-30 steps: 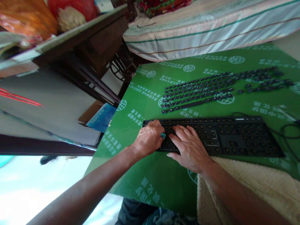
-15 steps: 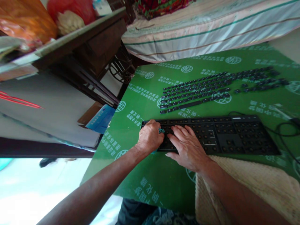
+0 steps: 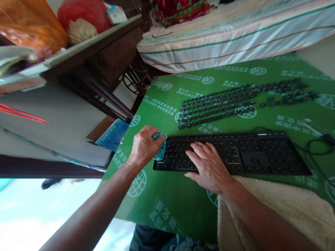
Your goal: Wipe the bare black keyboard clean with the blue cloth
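Note:
A black keyboard (image 3: pixel 253 157) with its keycaps off lies on the green table (image 3: pixel 180 202), its bare key posts showing. My left hand (image 3: pixel 143 148) is closed around a teal, partly see-through thing (image 3: pixel 160 152) at the keyboard's left end; its exact kind is unclear. Flat on the middle of the keyboard rests my right hand (image 3: pixel 208 165), fingers outstretched, holding nothing. Behind the keyboard, the loose black keycaps (image 3: pixel 214 118) lie in rows, spreading towards the right.
A beige knitted cloth (image 3: pixel 251 202) lies under my right forearm. The keyboard's cable (image 3: pixel 310 148) curls at the right. Beyond the table is a bed (image 3: pixel 222 45). A dark wooden desk (image 3: pixel 110 52) with bags on top stands at the left.
My left hand has moved left, from over the keyboard to its left end, and more of the teal thing shows in it. The right hand stays in place.

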The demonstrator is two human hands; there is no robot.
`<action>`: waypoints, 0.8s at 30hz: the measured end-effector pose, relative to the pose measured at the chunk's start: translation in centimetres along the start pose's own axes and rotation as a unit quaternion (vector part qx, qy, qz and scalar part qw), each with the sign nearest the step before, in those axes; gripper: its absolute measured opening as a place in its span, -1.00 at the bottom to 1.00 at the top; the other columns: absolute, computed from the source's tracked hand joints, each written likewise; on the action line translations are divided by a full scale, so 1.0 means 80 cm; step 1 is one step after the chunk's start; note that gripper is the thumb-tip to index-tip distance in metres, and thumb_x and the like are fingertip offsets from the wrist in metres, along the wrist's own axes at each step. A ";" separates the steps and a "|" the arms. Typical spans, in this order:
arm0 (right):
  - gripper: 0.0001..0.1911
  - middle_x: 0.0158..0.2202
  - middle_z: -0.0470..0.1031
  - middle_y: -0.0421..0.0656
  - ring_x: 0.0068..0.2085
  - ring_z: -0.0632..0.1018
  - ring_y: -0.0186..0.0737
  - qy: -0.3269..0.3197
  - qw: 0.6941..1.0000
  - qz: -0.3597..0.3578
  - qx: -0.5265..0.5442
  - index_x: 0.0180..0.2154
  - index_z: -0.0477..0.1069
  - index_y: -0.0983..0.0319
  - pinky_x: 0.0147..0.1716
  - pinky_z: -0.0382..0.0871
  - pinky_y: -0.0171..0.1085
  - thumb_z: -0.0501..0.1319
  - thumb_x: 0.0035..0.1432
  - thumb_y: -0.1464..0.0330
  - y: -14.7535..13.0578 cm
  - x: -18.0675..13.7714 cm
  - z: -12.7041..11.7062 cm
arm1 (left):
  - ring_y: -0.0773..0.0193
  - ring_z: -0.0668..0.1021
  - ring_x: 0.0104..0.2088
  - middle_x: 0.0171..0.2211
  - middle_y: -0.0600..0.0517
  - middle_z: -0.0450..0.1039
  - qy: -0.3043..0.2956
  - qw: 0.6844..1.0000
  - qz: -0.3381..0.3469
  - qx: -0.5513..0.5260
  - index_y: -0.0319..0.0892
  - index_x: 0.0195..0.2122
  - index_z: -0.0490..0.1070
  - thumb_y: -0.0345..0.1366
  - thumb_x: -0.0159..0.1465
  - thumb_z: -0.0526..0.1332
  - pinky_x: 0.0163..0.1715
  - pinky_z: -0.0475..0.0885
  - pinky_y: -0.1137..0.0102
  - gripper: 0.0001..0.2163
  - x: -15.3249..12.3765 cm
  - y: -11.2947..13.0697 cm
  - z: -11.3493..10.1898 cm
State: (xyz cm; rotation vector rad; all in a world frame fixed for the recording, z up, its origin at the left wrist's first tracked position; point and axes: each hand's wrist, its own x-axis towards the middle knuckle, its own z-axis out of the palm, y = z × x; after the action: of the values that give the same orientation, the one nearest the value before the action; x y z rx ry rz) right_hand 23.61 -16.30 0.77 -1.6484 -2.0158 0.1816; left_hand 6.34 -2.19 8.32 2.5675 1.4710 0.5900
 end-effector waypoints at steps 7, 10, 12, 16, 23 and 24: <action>-0.38 0.14 0.34 0.07 0.16 0.30 0.07 0.017 1.000 -0.003 0.009 0.07 0.33 0.29 0.17 0.05 0.09 0.30 0.02 0.12 0.004 -0.004 0.006 | 0.26 0.53 -0.32 -0.37 0.04 0.46 0.038 0.999 0.015 -0.036 -0.15 -0.40 0.44 -0.13 0.16 0.19 -0.26 0.43 0.34 -0.80 -0.064 -0.026 -0.021; -0.43 0.12 0.36 0.07 0.15 0.32 0.05 0.036 0.999 -0.006 0.009 0.06 0.32 0.31 0.16 0.08 0.09 0.26 0.08 0.14 0.004 -0.004 0.005 | 0.29 0.54 -0.33 -0.37 0.06 0.47 0.036 0.998 -0.001 -0.051 -0.14 -0.39 0.44 -0.13 0.17 0.21 -0.26 0.45 0.37 -0.81 -0.099 -0.027 -0.030; -0.48 0.09 0.38 0.07 0.13 0.34 0.03 0.048 0.999 -0.009 0.009 0.05 0.33 0.31 0.15 0.11 0.08 0.23 0.11 0.16 0.005 -0.004 0.005 | 0.31 0.54 -0.34 -0.37 0.06 0.48 0.029 0.997 -0.010 -0.068 -0.14 -0.38 0.44 -0.14 0.18 0.22 -0.30 0.45 0.42 -0.83 -0.125 -0.024 -0.031; -0.57 0.06 0.41 0.05 0.11 0.36 0.01 0.053 0.998 -0.021 0.001 0.02 0.34 0.29 0.11 0.17 0.07 0.19 0.16 0.22 0.007 -0.003 0.005 | 0.34 0.56 -0.34 -0.37 0.10 0.50 0.034 0.993 -0.019 -0.109 -0.11 -0.36 0.45 -0.17 0.17 0.24 -0.32 0.47 0.49 -0.87 -0.175 -0.011 -0.020; -0.59 0.05 0.43 0.04 0.09 0.38 0.00 0.066 0.997 -0.024 -0.011 0.01 0.35 0.28 0.09 0.20 0.05 0.18 0.18 0.20 0.009 -0.002 0.010 | 0.39 0.57 -0.37 -0.38 0.12 0.51 0.046 0.984 -0.046 -0.167 -0.08 -0.37 0.46 -0.20 0.19 0.23 -0.36 0.48 0.56 -0.90 -0.219 0.020 0.005; -0.60 0.04 0.43 0.04 0.09 0.38 -0.01 0.067 0.997 -0.025 -0.014 0.00 0.36 0.28 0.09 0.20 0.05 0.18 0.18 0.20 0.009 -0.002 0.010 | 0.39 0.57 -0.38 -0.39 0.12 0.51 0.041 0.983 -0.043 -0.176 -0.08 -0.38 0.45 -0.21 0.20 0.23 -0.37 0.48 0.57 -0.90 -0.219 0.024 0.006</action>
State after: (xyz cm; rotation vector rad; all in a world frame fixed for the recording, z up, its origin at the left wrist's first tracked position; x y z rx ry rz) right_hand 23.90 -16.06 -0.30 -1.5829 -1.9632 0.0232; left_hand 0.16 -18.07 3.68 2.2225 1.3517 0.8667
